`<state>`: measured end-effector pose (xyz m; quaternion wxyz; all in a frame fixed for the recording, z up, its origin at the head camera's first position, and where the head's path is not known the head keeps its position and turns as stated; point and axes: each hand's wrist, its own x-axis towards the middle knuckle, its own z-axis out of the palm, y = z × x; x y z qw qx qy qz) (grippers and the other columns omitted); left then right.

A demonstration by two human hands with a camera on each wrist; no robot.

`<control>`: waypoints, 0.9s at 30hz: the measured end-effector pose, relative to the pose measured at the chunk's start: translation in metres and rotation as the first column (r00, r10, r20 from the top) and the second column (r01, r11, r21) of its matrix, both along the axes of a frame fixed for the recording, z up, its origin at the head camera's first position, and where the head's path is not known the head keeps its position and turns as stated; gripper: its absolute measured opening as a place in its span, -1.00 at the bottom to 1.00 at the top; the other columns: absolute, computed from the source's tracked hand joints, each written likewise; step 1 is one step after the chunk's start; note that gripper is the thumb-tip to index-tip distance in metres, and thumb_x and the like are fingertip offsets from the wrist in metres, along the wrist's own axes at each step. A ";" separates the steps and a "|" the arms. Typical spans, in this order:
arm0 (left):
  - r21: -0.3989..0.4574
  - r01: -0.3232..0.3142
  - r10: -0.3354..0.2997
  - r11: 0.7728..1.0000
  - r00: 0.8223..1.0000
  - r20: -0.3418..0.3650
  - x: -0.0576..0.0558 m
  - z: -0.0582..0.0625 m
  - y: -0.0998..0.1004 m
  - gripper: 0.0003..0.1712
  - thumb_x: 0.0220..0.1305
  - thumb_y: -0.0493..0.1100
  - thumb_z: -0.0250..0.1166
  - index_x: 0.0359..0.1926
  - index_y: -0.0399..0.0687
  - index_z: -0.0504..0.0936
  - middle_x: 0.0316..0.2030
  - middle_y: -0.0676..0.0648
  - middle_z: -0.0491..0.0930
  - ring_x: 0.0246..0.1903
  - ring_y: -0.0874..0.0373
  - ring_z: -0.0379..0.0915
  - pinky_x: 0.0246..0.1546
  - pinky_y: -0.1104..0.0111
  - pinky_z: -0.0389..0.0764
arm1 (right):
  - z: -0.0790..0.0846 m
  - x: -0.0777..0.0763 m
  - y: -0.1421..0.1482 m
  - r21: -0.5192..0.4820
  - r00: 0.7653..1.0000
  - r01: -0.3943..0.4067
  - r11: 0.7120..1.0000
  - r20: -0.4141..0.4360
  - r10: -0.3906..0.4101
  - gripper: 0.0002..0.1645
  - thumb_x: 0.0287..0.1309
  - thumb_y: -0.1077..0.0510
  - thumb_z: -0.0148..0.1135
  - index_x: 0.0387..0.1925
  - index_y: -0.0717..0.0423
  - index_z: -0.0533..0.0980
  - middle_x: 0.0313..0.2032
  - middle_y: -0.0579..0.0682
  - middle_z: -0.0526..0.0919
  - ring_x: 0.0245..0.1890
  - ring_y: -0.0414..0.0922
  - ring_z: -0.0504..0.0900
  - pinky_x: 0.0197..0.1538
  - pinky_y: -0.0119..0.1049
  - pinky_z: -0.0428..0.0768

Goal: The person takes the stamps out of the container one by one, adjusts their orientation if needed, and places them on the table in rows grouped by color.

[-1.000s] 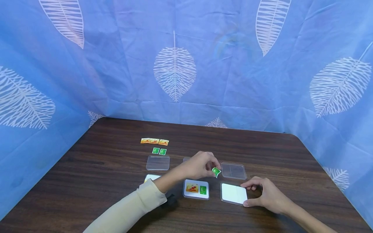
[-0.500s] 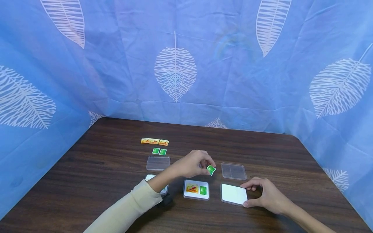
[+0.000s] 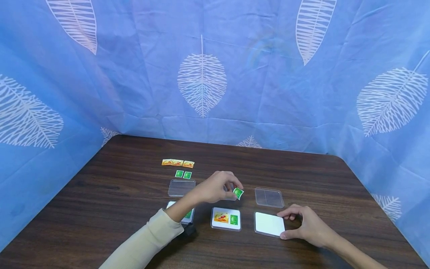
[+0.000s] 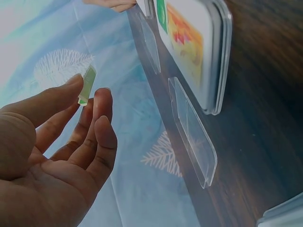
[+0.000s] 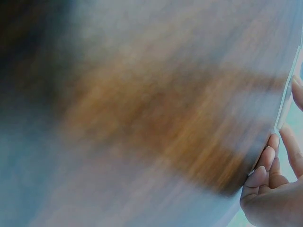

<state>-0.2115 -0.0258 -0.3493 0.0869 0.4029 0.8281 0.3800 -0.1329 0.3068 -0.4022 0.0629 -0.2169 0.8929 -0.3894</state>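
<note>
Green stamp point(image 3: 238, 193) pinched by left hand point(image 3: 216, 187), frame centre. Two stamps point(image 3: 234, 219) set in middle case point(image 3: 224, 225); white case point(image 3: 269, 223), lower right, held unfilled by right hand point(image 3: 309, 227). Five stamps point(image 3: 177, 163) unused, left of centre.

Left hand point(image 3: 215, 188) raised, thumb and fingers pinching. Right hand point(image 3: 307, 226) nearer right edge of worktop point(image 3: 312, 175), thumb and forefinger apart.

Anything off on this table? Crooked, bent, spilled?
Minor stuff only. The green stamp pinched in the left hand looks bowed rather than flat, possibly from the grip. The yellow stamps sit in a slightly uneven row. No spill visible.
</note>
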 end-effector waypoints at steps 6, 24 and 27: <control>0.020 -0.008 0.008 1.000 1.000 0.006 -0.001 0.000 -0.004 -0.74 0.28 -0.40 0.44 -0.01 -0.23 0.76 -0.07 -0.11 0.64 -0.21 0.16 0.62 -0.18 0.48 0.61 | 0.000 0.000 0.000 -0.002 1.000 -0.004 1.000 -0.007 0.004 -0.47 0.00 0.12 0.64 0.02 0.19 0.69 -0.16 -0.12 0.65 -0.27 -0.23 0.44 -0.20 -0.33 0.50; 0.053 -0.035 0.036 0.998 0.999 -0.010 -0.011 0.007 -0.024 -0.73 0.31 -0.37 0.42 0.03 -0.26 0.74 -0.06 -0.12 0.64 -0.24 0.27 0.61 -0.13 0.48 0.61 | 0.000 0.000 -0.001 -0.003 1.000 0.002 1.000 -0.009 -0.002 -0.47 -0.01 0.11 0.65 0.01 0.18 0.69 -0.18 -0.13 0.64 -0.28 -0.24 0.44 -0.21 -0.33 0.50; 0.058 -0.039 0.039 0.998 0.999 -0.008 -0.012 0.006 -0.028 -0.73 0.30 -0.38 0.42 0.02 -0.27 0.73 -0.08 -0.12 0.64 -0.26 0.28 0.60 -0.15 0.48 0.61 | 0.001 0.000 -0.001 0.000 1.000 0.003 1.000 0.003 -0.003 -0.48 0.00 0.11 0.64 0.02 0.18 0.69 -0.18 -0.12 0.65 -0.28 -0.24 0.44 -0.21 -0.33 0.50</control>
